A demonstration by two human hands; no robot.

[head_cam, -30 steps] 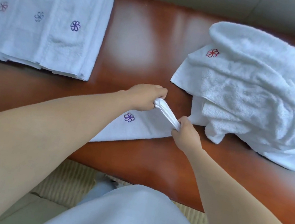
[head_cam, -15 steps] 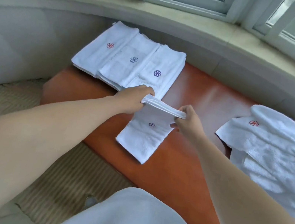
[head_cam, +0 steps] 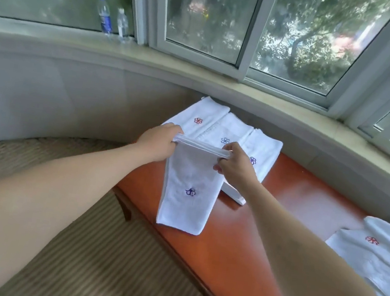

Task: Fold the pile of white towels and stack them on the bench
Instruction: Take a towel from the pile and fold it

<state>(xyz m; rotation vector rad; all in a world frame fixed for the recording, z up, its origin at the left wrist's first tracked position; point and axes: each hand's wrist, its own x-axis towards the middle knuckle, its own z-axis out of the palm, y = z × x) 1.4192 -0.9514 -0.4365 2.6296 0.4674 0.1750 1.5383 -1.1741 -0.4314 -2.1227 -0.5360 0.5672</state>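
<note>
A folded white towel (head_cam: 187, 193) with a purple flower mark hangs in the air, held by its top edge. My left hand (head_cam: 157, 143) grips the top left corner and my right hand (head_cam: 234, 166) grips the top right corner. Right behind it, at the far left end of the brown bench (head_cam: 291, 197), lies the stack of folded towels (head_cam: 220, 129), fanned so red, blue and purple marks show. The unfolded pile of white towels (head_cam: 381, 259) sits on the bench at the right edge of the view, partly cut off.
A curved low wall and window sill (head_cam: 151, 63) run behind the bench. Two plastic bottles (head_cam: 112, 17) stand on the sill at the left. Striped carpet (head_cam: 94, 247) lies beside the bench's near edge.
Both hands lifted the folded towel off the bench and carried it left toward the folded stack. My head turned up and left, so the window came into view.
</note>
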